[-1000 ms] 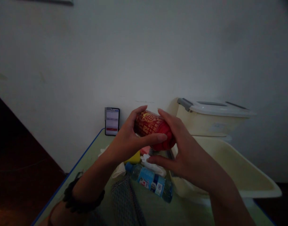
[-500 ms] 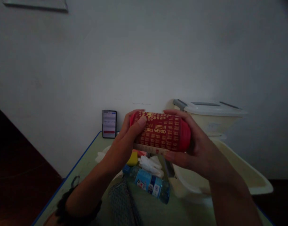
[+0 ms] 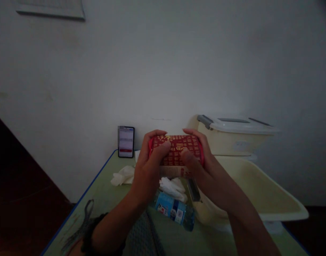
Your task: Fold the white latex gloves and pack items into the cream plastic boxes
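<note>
Between both hands I hold a red canister (image 3: 176, 158) with gold characters and a pale strip along its lower side, lying sideways above the table. My left hand (image 3: 152, 156) wraps its left end, thumb across the front. My right hand (image 3: 201, 163) grips the right end, its thumb also pressed on the printed face. Below the canister lies a plastic bottle (image 3: 173, 211) with a blue label. Crumpled white material (image 3: 173, 188) sits just behind the bottle, partly covered by my hands.
A lit phone (image 3: 126, 142) leans on the wall at the back left. An open cream bin (image 3: 275, 185) stands on the right, with a lidded cream box (image 3: 232, 140) behind it. White crumpled cloth (image 3: 123, 176) and a dark strap (image 3: 85, 217) lie left on the green table (image 3: 99, 192).
The canister has been lowered slightly and turned, so its right end shows less. My right thumb has moved from under the canister onto its front. The camera view has shifted a little.
</note>
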Tool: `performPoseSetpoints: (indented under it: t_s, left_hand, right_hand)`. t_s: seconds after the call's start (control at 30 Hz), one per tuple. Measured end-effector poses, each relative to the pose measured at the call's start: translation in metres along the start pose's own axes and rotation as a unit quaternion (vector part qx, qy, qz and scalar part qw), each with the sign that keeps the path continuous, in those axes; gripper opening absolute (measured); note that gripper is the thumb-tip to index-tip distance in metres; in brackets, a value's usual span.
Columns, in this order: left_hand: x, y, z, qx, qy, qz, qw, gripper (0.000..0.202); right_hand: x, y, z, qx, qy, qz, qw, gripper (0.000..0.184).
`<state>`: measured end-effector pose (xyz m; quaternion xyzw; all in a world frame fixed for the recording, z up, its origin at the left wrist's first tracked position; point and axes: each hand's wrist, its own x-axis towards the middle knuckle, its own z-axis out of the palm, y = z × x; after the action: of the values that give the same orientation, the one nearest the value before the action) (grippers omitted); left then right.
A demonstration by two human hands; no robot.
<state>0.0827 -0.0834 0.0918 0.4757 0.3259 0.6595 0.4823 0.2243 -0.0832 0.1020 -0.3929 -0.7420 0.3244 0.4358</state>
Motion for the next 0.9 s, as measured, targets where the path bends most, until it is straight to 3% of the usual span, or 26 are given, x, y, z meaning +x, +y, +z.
performPoseSetpoints:
  t_s: [0.13,0.3,0.5,0.6,0.73,0.9]
  left_hand:
    - [-0.002,0.002,0.001,0.083,0.005,0.017,0.996,0.025]
    - [-0.008,-0.005,0.006,0.116,-0.067,-0.019,0.991,0.028]
    - [-0.008,-0.018,0.008,0.155,-0.094,0.007,0.983,0.032]
    - [-0.006,-0.023,0.005,0.218,-0.149,0.021,0.964,0.038]
    - [-0.004,-0.028,0.001,0.294,-0.209,0.045,0.931,0.049]
    - [0.003,-0.033,-0.002,0.326,-0.218,0.076,0.917,0.061]
  right_hand:
    - [0.0,-0.003,-0.016,-0.028,-0.059,0.037,0.997,0.059]
    - [-0.007,-0.002,-0.041,-0.092,-0.115,0.043,0.988,0.075]
    - [-0.011,0.0,-0.056,-0.18,-0.058,-0.022,0.982,0.087]
    - [-0.013,0.002,-0.065,-0.214,-0.047,-0.068,0.973,0.074]
    - [-0.017,0.007,-0.077,-0.235,-0.038,-0.052,0.97,0.067]
    - [-0.016,0.012,-0.08,-0.244,-0.023,-0.048,0.968,0.067]
